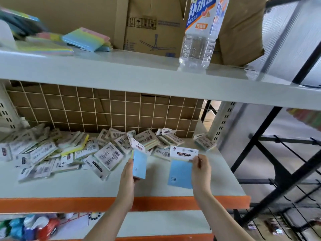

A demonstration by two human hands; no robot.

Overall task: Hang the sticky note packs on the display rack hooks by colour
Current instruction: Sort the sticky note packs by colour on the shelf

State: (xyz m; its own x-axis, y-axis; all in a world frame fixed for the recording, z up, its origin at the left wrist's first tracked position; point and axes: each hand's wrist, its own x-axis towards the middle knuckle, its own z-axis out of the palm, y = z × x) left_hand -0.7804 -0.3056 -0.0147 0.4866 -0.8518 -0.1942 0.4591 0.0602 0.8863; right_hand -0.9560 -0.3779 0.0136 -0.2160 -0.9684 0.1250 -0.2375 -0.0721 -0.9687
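left hand gripping a light-blue sticky note pack upright over the pale shelf board. right hand pinching a second blue pack with white header card, just beside. heap of packs behind.

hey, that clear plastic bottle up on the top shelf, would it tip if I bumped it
Probably, yes. The bottle is tall and narrow, and its clear lower part looks nearly empty, so it is likely light. It stands near the top shelf front edge, so a knock might send it off.
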